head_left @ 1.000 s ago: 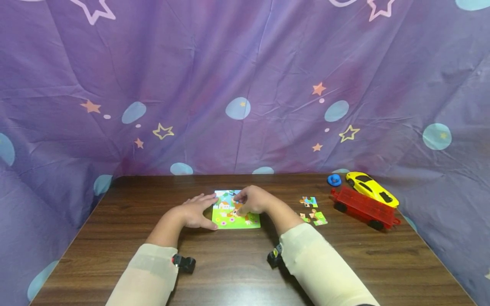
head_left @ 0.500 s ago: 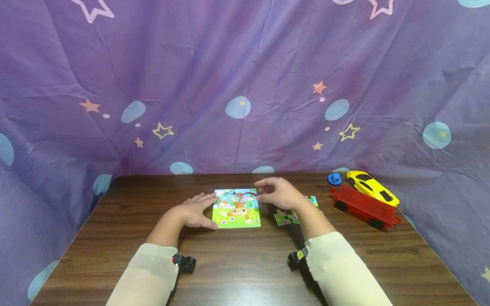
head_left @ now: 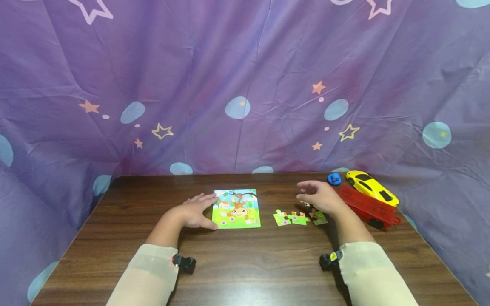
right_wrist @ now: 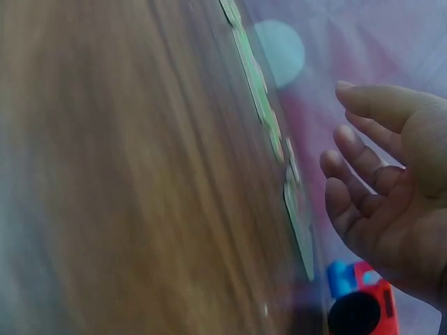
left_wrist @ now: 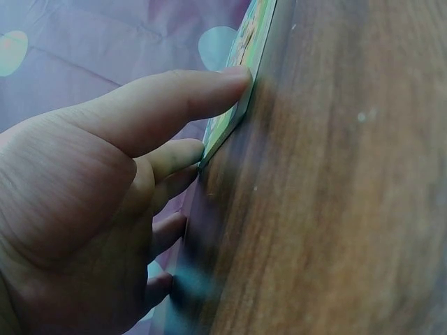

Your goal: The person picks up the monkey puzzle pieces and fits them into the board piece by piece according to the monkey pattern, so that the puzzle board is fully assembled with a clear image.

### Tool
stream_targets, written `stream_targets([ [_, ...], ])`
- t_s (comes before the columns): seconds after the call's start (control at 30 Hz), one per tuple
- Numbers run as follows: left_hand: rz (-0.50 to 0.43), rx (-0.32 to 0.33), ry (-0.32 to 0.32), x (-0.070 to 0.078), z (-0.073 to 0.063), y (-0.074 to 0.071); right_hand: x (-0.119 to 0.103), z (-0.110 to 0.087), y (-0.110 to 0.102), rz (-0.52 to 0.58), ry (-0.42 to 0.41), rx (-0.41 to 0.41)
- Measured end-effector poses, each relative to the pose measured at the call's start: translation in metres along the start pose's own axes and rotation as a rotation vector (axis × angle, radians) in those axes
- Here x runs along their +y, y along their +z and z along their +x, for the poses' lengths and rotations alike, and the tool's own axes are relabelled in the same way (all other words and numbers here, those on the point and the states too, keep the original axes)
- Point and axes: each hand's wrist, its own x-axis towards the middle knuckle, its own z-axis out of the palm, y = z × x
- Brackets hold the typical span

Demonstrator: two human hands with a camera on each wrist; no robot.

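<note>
A square picture board point(head_left: 236, 212) with a monkey, a house and flowers lies flat on the wooden table. My left hand point(head_left: 196, 212) rests at its left side, fingers spread, thumb at the near left corner. In the left wrist view the thumb point(left_wrist: 209, 91) touches the board's edge point(left_wrist: 241, 105). To the right of the board lie loose jigsaw pieces point(head_left: 282, 217), green with flowers. My right hand point(head_left: 320, 197) hovers above others of them, fingers loosely bent, holding nothing, and partly covers a piece. From the right wrist, the pieces point(right_wrist: 251, 77) appear edge-on, apart from the fingers.
At the back right stand a red toy trailer point(head_left: 367, 204) with black wheels, a yellow toy car point(head_left: 371, 187) behind it, and a small blue toy hat-like piece point(head_left: 334, 179). A purple curtain point(head_left: 237, 85) with stars hangs behind the table point(head_left: 229, 263).
My right hand has left the board and moved right, over the loose pieces. Two pieces its arm had hidden now show. The left hand and the board have stayed put.
</note>
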Motion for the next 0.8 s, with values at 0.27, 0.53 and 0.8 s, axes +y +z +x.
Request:
stream_targets([
  [0.27,-0.005,-0.001,-0.001,0.0,0.0,0.001,0.011,-0.003,-0.006,-0.018,0.029,0.029],
  [0.53,-0.003,-0.003,0.004,-0.001,0.001,0.0,0.016,-0.003,-0.007,-0.048,0.048,-0.022],
  [0.8,0.0,-0.002,0.006,0.0,-0.001,0.0,0.02,-0.002,-0.005,-0.053,0.074,-0.052],
])
